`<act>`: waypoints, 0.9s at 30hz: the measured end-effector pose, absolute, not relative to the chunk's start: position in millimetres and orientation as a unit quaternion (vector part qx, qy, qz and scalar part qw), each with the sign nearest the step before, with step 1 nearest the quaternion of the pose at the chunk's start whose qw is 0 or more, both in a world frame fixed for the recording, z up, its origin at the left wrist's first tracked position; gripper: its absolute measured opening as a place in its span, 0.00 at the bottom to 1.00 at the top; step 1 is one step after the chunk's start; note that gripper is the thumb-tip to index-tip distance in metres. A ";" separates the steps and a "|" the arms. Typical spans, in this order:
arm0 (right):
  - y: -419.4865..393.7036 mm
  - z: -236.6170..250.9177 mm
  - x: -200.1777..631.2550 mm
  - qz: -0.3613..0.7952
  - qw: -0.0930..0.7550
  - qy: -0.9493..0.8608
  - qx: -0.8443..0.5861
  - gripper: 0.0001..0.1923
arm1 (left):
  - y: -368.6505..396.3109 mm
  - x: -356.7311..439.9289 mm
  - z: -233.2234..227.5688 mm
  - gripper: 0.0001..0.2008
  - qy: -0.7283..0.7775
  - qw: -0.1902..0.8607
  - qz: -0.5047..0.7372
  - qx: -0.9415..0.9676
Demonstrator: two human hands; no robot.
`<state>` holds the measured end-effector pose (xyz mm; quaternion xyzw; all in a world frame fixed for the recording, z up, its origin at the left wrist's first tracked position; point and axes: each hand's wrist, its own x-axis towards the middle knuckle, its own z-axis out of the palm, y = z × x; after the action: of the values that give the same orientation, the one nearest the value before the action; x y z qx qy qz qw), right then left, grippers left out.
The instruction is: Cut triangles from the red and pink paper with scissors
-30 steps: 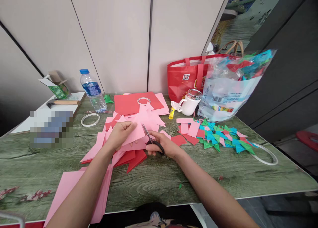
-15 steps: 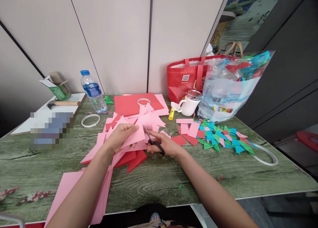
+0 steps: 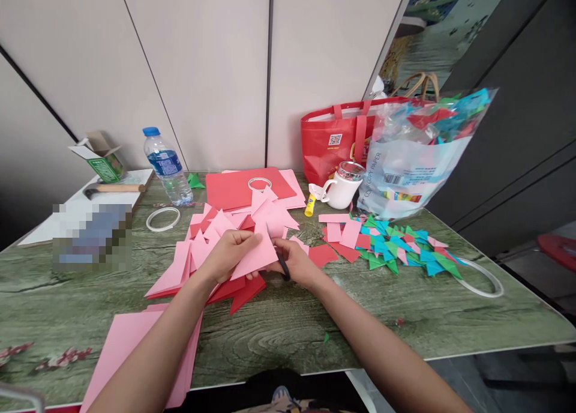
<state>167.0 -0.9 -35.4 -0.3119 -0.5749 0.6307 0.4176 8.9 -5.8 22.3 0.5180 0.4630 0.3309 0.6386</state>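
Scissors are closing further into the pink sheet than a moment ago, blades now mostly hidden behind it.

Across the green wood-grain counter (image 3: 405,317), a heap of pink and red offcuts (image 3: 211,233) is lying under both hands. Left hand (image 3: 229,254) is pinching the pink sheet (image 3: 258,254), grip narrow on its edge. Right hand (image 3: 294,262) is gripping the black-handled scissors (image 3: 282,263), fingers wrapped around the handles.

Matt pink paper (image 3: 258,254), glossy wood-grain table (image 3: 279,323) (green-tinted), crinkled clear plastic bag (image 3: 405,173), glazed white mug (image 3: 344,191).
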 end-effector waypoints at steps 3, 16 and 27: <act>-1.1 -36.4 167.1 0.628 0.415 -0.578 -0.315 0.20 | -5.3 8.7 20.6 0.19 0.478 0.619 0.335 0.525; -2.4 -38.5 166.2 0.623 0.409 -0.579 -0.331 0.20 | 0.1 5.0 11.4 0.21 0.472 0.508 0.363 0.622; -5.3 -36.8 164.4 0.627 0.396 -0.587 -0.326 0.17 | -0.1 6.7 15.0 0.22 0.491 0.422 0.369 0.668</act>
<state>164.4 -5.3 -36.8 -0.3257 -0.5865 0.6267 0.3964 6.7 -0.1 15.0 0.6675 0.4906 0.3689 0.4216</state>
